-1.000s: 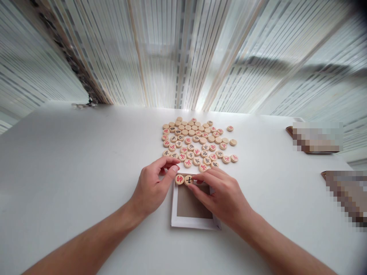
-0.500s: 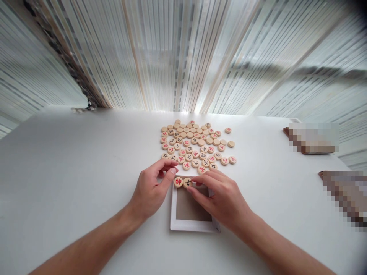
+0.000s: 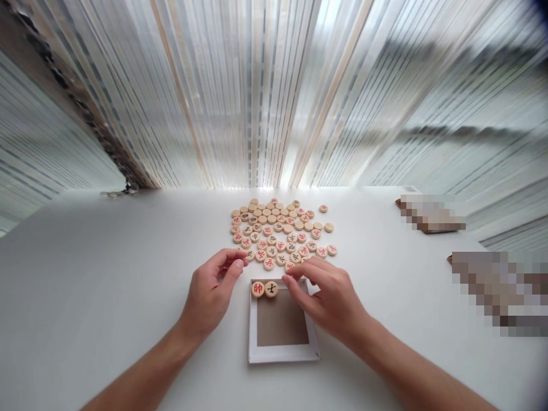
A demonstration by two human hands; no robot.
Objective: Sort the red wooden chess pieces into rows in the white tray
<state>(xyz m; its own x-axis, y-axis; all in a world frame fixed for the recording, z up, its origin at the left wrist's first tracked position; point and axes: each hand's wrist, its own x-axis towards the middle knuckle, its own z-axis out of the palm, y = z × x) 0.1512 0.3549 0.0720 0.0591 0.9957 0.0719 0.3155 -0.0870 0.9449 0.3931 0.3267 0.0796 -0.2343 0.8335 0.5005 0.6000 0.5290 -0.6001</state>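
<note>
A shallow box tray with a white rim and grey-brown bottom lies on the table before me. Two round wooden Chinese chess pieces sit side by side in its far left corner: a red-marked piece and a black-marked piece. My right hand hovers over the tray's far right corner, loosely curved, its thumb and forefinger slightly apart and holding nothing. To the left of the tray, my left hand is half curled and empty, fingertips near the closest loose pieces.
Beyond the tray spreads a loose cluster of wooden chess pieces, some red, some black, some blank side up. Two blurred-out brown-edged objects lie at the right. A striped curtain hangs behind the white table.
My right hand has let go of the black-marked piece and moved right, off it. My left hand has drawn away from the tray. The view has tilted up and shifted slightly right.
</note>
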